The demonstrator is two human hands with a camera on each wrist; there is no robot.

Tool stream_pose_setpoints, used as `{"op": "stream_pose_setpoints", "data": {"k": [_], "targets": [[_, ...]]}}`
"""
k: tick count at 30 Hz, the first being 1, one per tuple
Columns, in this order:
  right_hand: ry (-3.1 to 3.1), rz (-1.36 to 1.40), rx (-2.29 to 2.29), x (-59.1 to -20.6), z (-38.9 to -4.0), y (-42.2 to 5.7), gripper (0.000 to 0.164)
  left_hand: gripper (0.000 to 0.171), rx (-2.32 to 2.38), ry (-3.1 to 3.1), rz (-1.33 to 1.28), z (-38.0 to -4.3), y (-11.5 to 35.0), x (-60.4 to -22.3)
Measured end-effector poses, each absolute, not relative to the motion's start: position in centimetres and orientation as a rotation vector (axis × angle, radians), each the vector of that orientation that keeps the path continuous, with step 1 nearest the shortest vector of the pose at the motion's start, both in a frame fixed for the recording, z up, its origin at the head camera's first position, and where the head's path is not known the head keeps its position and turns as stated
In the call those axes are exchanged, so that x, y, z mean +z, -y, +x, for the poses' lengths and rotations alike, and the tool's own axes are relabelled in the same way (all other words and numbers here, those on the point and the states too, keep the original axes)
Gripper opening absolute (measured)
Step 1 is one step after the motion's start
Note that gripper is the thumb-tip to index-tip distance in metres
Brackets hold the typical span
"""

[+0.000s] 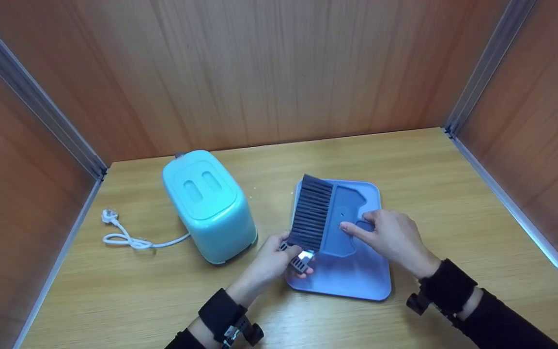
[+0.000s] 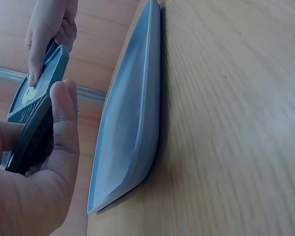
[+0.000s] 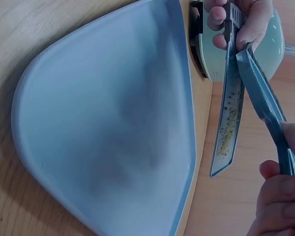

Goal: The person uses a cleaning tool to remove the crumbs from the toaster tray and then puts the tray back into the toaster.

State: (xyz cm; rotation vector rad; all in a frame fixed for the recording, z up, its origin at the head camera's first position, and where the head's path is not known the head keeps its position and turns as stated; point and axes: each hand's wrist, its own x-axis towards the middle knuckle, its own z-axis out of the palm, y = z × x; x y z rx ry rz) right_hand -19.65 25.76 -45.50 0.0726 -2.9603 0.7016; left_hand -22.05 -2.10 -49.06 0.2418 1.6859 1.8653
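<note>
Lower right of centre, the right hand (image 1: 399, 238) grips one brush (image 1: 330, 215); the left hand (image 1: 273, 258) pinches one pan (image 3: 233, 81), seemingly holding crumbs (image 3: 227, 135), over one tray (image 1: 351, 278). One toaster (image 1: 211, 206) stands centre-left.

I have the left hand (image 1: 271, 261) angled up from the bottom edge of the head view, thumb on top and fingers curled beneath in a pinch; my right hand (image 1: 397, 237) comes in from the lower right, back upward, thumb stretched leftward, fingers bent in a grip. The hands sit near each other but apart, a black band (image 1: 448, 286) circling each wrist
</note>
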Motion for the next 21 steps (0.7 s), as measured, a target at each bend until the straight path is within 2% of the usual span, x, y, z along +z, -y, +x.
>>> {"op": "stream_pose_setpoints", "data": {"k": [9, 21], "targets": [[2.949, 0.052, 0.512, -45.4, -19.4, -27.0, 0.066, 0.048, 1.795, -1.733, 0.215, -21.9, 2.3, -48.3], [2.833, 0.057, 0.320, -45.5, -19.4, -28.6, 0.066, 0.044, 1.758, -1.751, 0.236, -22.0, 2.7, -48.0]]}}
